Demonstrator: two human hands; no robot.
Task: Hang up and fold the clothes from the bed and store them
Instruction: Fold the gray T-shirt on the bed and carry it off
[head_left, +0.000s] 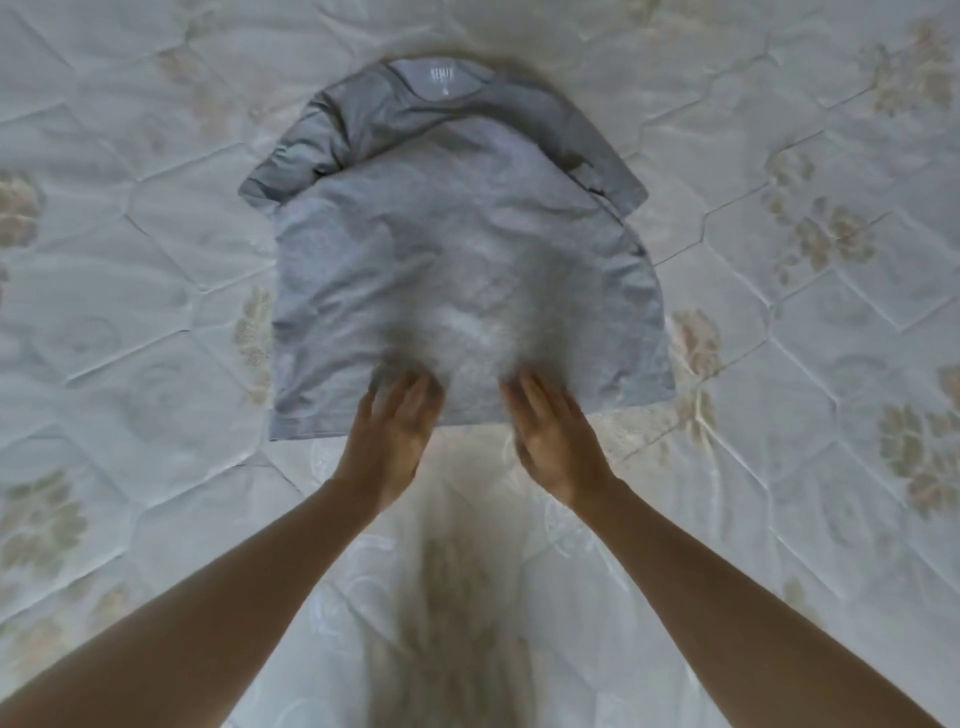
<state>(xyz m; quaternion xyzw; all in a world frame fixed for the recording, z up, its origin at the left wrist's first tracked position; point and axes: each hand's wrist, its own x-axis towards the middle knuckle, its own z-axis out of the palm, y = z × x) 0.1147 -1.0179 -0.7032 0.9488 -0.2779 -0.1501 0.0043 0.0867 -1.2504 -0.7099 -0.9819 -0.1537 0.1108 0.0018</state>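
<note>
Both arms reaching forward, left hand (387, 431) and right hand (553, 439) pressing flat, fingers released, on folded grey T-shirt (457, 249) lying on quilted bed (156, 312).

A quilted white mattress cover (156, 249) — hexagon stitching, faded beige flowers (821, 228).

Bare mattress (156, 312) all round shirt (457, 249); nothing blocking.

One grey shirt (457, 270) lies on one quilted bed (156, 260). Two hands are in view, a left hand (387, 431) and a right hand (553, 441).
</note>
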